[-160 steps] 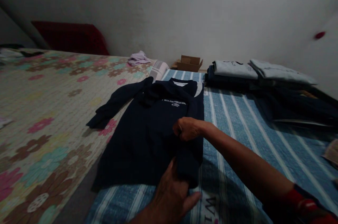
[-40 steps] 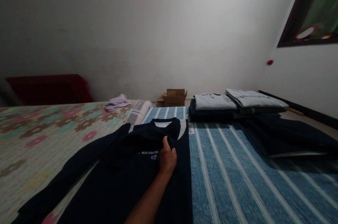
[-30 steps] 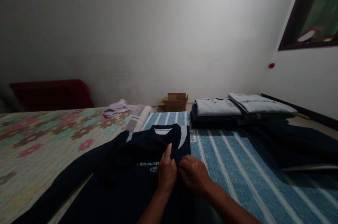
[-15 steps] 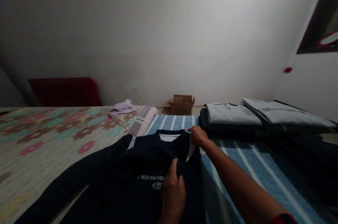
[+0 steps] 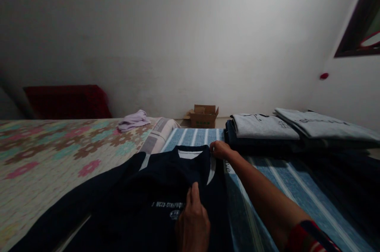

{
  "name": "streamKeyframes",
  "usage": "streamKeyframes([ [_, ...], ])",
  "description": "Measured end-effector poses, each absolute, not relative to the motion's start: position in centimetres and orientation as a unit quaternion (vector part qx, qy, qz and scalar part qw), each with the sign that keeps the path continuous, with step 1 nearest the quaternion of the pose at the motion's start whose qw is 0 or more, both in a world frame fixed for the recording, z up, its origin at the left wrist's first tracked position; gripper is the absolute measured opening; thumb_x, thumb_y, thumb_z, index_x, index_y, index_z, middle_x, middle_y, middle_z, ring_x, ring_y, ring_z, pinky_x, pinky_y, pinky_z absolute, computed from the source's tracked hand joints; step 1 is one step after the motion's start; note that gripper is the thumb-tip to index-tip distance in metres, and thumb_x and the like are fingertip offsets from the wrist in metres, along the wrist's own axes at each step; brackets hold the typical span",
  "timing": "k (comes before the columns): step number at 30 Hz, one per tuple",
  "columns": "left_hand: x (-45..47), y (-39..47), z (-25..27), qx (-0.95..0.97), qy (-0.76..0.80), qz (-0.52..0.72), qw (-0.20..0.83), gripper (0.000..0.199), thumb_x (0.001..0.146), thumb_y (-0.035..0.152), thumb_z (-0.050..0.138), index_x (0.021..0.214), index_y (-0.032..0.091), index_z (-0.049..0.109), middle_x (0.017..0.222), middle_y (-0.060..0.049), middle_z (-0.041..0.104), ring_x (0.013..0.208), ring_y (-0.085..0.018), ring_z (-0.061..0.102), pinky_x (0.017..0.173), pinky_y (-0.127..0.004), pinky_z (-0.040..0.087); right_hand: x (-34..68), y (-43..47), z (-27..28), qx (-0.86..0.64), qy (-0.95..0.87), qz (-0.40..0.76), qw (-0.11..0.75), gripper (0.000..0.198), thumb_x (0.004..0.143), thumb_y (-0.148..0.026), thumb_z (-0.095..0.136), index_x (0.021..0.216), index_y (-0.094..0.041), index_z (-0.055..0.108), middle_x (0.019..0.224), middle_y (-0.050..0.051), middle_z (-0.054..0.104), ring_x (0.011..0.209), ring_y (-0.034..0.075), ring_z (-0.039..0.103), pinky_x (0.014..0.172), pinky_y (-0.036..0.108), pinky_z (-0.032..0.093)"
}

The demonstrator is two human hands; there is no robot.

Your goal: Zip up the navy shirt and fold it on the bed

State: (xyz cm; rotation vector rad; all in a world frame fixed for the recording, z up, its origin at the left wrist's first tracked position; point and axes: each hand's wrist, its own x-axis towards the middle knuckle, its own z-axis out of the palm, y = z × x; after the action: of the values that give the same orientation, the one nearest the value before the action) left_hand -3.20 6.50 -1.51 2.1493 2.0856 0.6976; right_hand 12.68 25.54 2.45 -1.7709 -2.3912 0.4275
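Observation:
A dark navy sweatshirt (image 5: 142,192) with white lettering on its chest lies spread face up, its neckline pointing away from me. Its left-side sleeve stretches across the flowered bedcover. My right hand (image 5: 220,149) is closed, pinching the cloth at the shoulder beside the collar. Lower down, my left hand (image 5: 194,220) rests on the chest, next to the printing; its fingers are drawn together on the fabric and cover part of the lettering. The sweatshirt's lower part runs out of view, and its other sleeve cannot be made out.
Folded grey garments (image 5: 264,126) sit on dark ones at the right, beside another grey pile (image 5: 329,125). Behind is an open cardboard box (image 5: 203,118). A lilac cloth (image 5: 134,120) lies on the flowered bedcover (image 5: 89,147); a blue striped sheet (image 5: 267,188) spreads to the right.
My left hand's fingers have come together on the sweatshirt's chest; before, the index finger and thumb were apart. My right hand stays at the shoulder seam. The view has shifted slightly.

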Motion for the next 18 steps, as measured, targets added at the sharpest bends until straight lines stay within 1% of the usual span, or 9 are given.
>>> streamKeyframes([
  [5, -3.0, 6.4, -0.9, 0.692, 0.697, 0.184, 0.033, 0.055, 0.080, 0.008, 0.036, 0.135, 0.017, 0.035, 0.134, -0.015, 0.046, 0.100, -0.024, 0.062, 0.074, -0.031, 0.051, 13.1, 25.8, 1.7, -0.592, -0.792, 0.122, 0.088, 0.026, 0.085, -0.034, 0.057, 0.105, -0.016, 0.059, 0.106, 0.006, 0.061, 0.100, 0.021, 0.056, 0.085, 0.041, 0.045],
  [9, -2.7, 6.3, -0.6, 0.692, 0.706, 0.149, 0.034, 0.051, 0.083, 0.009, 0.038, 0.133, 0.016, 0.039, 0.133, -0.016, 0.046, 0.104, -0.025, 0.060, 0.079, -0.031, 0.050, 13.3, 26.4, 1.4, -0.592, -0.791, 0.123, 0.091, 0.024, 0.085, -0.033, 0.058, 0.100, -0.016, 0.061, 0.099, 0.005, 0.063, 0.096, 0.020, 0.058, 0.082, 0.040, 0.047],
  [12, -2.4, 6.1, -0.2, 0.685, 0.718, 0.120, 0.037, 0.048, 0.085, 0.010, 0.038, 0.133, 0.016, 0.041, 0.133, -0.017, 0.045, 0.104, -0.024, 0.060, 0.080, -0.031, 0.049, 13.3, 26.7, 1.2, -0.592, -0.790, 0.127, 0.097, 0.023, 0.085, -0.034, 0.058, 0.098, -0.016, 0.061, 0.099, 0.004, 0.063, 0.094, 0.019, 0.059, 0.082, 0.039, 0.047],
  [15, -2.3, 6.0, 0.2, 0.681, 0.724, 0.106, 0.024, 0.045, 0.088, 0.011, 0.037, 0.132, 0.017, 0.042, 0.132, -0.015, 0.047, 0.103, -0.022, 0.060, 0.081, -0.029, 0.048, 13.4, 26.8, 1.0, -0.597, -0.784, 0.134, 0.110, 0.022, 0.084, -0.034, 0.059, 0.095, -0.016, 0.062, 0.096, 0.004, 0.064, 0.089, 0.018, 0.060, 0.079, 0.037, 0.048],
  [18, -2.2, 5.9, 0.4, 0.679, 0.728, 0.093, 0.015, 0.044, 0.089, 0.014, 0.038, 0.132, 0.017, 0.042, 0.131, -0.014, 0.047, 0.100, -0.020, 0.061, 0.079, -0.028, 0.049, 13.7, 26.5, 1.1, -0.613, -0.767, 0.125, 0.142, 0.023, 0.082, -0.031, 0.060, 0.099, -0.017, 0.063, 0.099, 0.005, 0.065, 0.092, 0.017, 0.060, 0.079, 0.031, 0.046],
])
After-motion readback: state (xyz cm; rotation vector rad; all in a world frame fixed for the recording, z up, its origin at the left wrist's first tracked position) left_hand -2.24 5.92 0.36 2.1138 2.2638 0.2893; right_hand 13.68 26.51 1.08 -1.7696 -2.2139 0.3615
